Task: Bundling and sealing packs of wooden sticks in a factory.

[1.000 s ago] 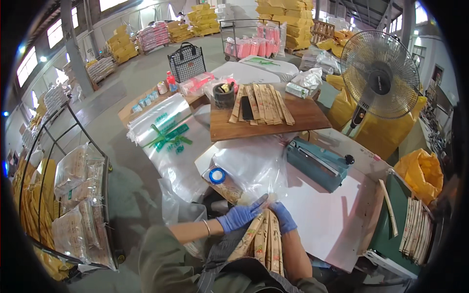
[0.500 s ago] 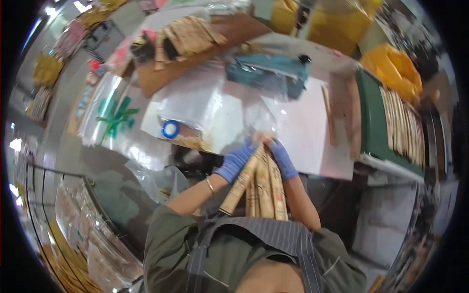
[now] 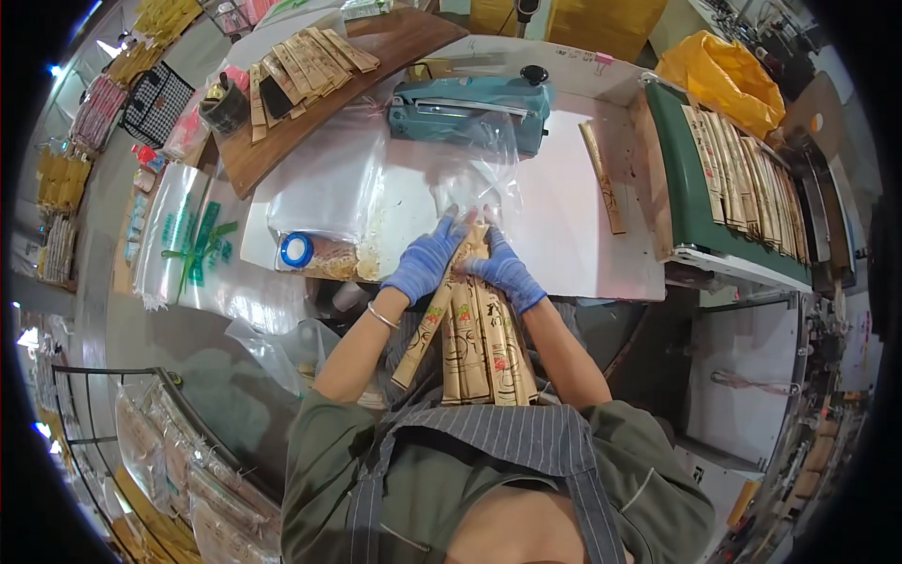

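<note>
My left hand (image 3: 420,264), in a blue knit glove, grips the upper left side of a bundle of long, narrow brown paper packets (image 3: 479,343). From the other side my right hand (image 3: 508,271), gloved the same way, closes on the bundle. The packets fan out toward my striped apron, the leftmost one slanting away from the others. Beyond my fingertips lies a clear plastic bag (image 3: 479,188); whether the packets' far ends are inside it I cannot tell. A teal bench-top bag sealer (image 3: 460,115) stands just behind the bag.
A stack of clear bags (image 3: 329,183) and a blue-rimmed tape roll (image 3: 297,249) lie left. More packets rest on a brown board (image 3: 254,160) and a green tray (image 3: 672,160). One loose packet (image 3: 602,179) lies right of the sealer. A wire rack (image 3: 117,371) stands lower left.
The whole view has shifted, so the table and sealer sit higher and further left. Both hands keep hold of the packets, which now spread wider below them.
</note>
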Tool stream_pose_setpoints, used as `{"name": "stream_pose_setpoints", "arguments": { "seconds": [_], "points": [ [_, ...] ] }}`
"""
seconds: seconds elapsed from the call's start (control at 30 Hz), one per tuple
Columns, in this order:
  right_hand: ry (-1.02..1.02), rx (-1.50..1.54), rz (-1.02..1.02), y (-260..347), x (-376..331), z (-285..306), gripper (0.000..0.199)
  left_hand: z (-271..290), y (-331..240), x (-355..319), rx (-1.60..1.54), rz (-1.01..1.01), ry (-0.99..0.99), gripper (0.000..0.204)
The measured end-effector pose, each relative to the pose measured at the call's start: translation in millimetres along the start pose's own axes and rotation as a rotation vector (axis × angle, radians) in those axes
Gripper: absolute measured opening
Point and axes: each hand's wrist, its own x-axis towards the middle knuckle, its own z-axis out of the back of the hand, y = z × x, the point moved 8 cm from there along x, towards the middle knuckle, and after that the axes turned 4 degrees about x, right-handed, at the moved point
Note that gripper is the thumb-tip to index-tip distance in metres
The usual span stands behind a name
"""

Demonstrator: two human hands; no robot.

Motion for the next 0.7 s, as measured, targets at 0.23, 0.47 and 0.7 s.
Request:
{"name": "stream_pose_setpoints", "arguments": {
  "seconds": [0.23, 0.47, 0.7],
  "points": [
    [-0.059, -0.183, 0.009, -18.7, 11.4, 12.9, 0.103, 7.9, -15.9, 10.4, 0.196, -0.020, 0.083, 0.097],
    [-0.053, 0.297, -0.041, -13.3, -28.7, 7.9, 0.032, 16.6, -44.1, -40.7, 0.160, -0.246, -0.467, 0.073],
    [-0.049, 0.279, -0.046, -51.0, -190.3, 22.5, 0.067, 17.6, -89.5, -144.4, 0.018, -0.493, -0.135, 0.058]
  ]
}}
